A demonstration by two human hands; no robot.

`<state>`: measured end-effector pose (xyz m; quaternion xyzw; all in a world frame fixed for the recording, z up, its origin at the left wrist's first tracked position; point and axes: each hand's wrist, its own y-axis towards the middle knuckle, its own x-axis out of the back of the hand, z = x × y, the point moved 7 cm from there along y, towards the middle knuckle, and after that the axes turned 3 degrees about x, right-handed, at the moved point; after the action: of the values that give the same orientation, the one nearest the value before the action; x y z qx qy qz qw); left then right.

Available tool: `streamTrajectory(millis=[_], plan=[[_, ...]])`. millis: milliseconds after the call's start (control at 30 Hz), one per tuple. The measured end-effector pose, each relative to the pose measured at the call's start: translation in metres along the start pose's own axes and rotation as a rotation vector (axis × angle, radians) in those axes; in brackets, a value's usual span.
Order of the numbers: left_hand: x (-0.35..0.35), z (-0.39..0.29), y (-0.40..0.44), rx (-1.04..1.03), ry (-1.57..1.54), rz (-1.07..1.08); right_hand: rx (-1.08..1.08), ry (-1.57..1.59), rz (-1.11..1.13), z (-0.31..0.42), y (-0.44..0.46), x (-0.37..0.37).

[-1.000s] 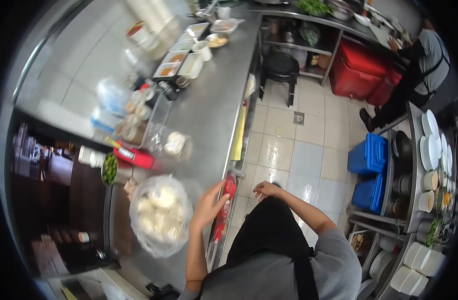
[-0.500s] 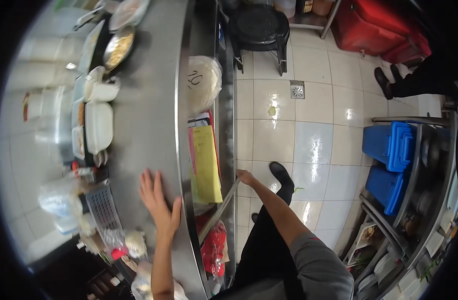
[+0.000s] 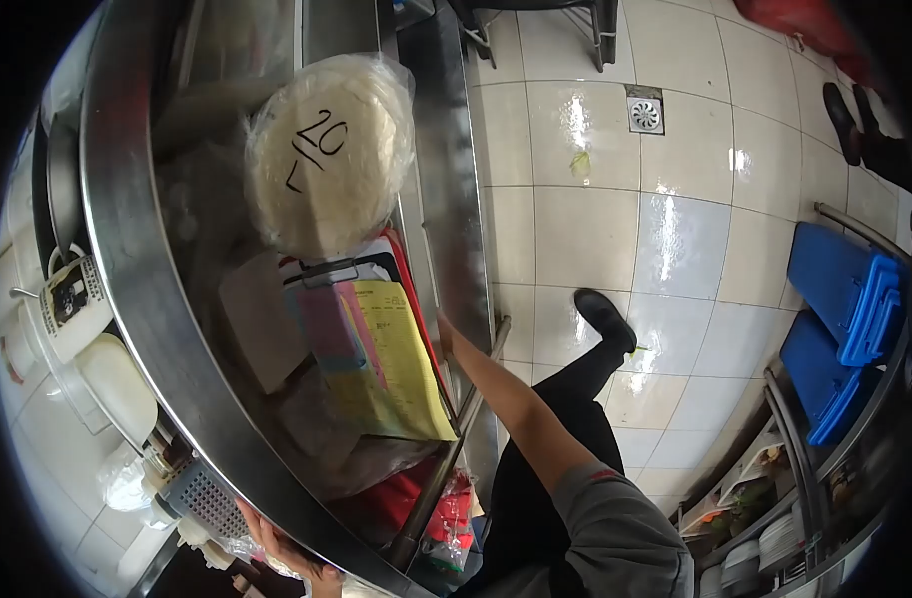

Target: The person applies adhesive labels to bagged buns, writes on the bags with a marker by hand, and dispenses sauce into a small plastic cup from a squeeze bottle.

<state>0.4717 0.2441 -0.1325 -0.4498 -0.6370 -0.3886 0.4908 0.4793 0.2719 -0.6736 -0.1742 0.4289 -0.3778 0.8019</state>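
Note:
My right hand [image 3: 446, 331] reaches into the lower shelf, beside the right edge of a red clipboard [image 3: 394, 249]. Its fingers are blurred and partly hidden, so any grip is unclear. A yellow form [image 3: 391, 349] and a pink sheet [image 3: 359, 334] lie on the clipboard under its metal clip. Behind them sits a plastic-wrapped round pale stack [image 3: 326, 154] with black handwriting. At the counter's [image 3: 167, 269] top edge rests my left hand [image 3: 281, 550], fingers stretched out, holding nothing visible.
A metal bar [image 3: 446, 463] slants across the shelf front, near a red plastic package [image 3: 448, 523]. On the counter stand a grey perforated basket [image 3: 205, 498] and white containers. Blue bins [image 3: 839, 289] are at right, and a floor drain [image 3: 645, 112] lies ahead. Another person's shoes [image 3: 842, 122] show far right.
My view has tilted down and closer to the lower shelf. My right hand has left the metal bar and moved in beside the clipboard. My left hand now lies at the counter edge.

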Motion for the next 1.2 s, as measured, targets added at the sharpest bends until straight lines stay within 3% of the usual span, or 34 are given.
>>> streamTrajectory(millis=[133, 300, 367, 467, 567, 667, 767, 900, 1000, 1067, 1200], plan=[[0.003, 0.004, -0.002, 0.021, 0.028, 0.031, 0.012, 0.146, -0.154, -0.001, 0.018, 0.022], [0.004, 0.004, 0.0, 0.011, 0.001, 0.072, 0.171, -0.238, -0.403, -0.01, 0.002, 0.05], [0.001, 0.0, 0.002, 0.032, -0.048, 0.07, 0.103, -0.057, -0.333, -0.028, -0.024, 0.077], [0.001, -0.003, 0.004, 0.015, -0.026, 0.095, 0.009, 0.03, -0.244, 0.066, -0.1, 0.106], [0.001, -0.007, 0.007, 0.007, -0.022, 0.112, 0.027, -0.014, -0.366, 0.041, -0.097, 0.124], [0.002, -0.006, 0.006, -0.007, -0.009, 0.131, 0.669, -0.786, -0.96, 0.132, -0.145, 0.126], [0.002, -0.004, 0.005, -0.028, -0.001, 0.136, 0.848, -1.186, -0.26, 0.134, -0.101, 0.065], [0.004, -0.007, 0.006, -0.021, 0.008, 0.149, 0.165, -0.062, -0.444, 0.071, 0.0, 0.112], [0.004, -0.008, 0.007, -0.028, 0.02, 0.142, -0.398, 0.774, -0.506, 0.009, 0.034, 0.096], [0.004, -0.01, 0.01, -0.035, 0.023, 0.145, -0.269, 0.827, -0.642, 0.035, 0.025, 0.087], [0.003, -0.012, 0.011, -0.023, 0.011, 0.136, -0.332, 0.713, -0.651, 0.034, 0.021, 0.092]])
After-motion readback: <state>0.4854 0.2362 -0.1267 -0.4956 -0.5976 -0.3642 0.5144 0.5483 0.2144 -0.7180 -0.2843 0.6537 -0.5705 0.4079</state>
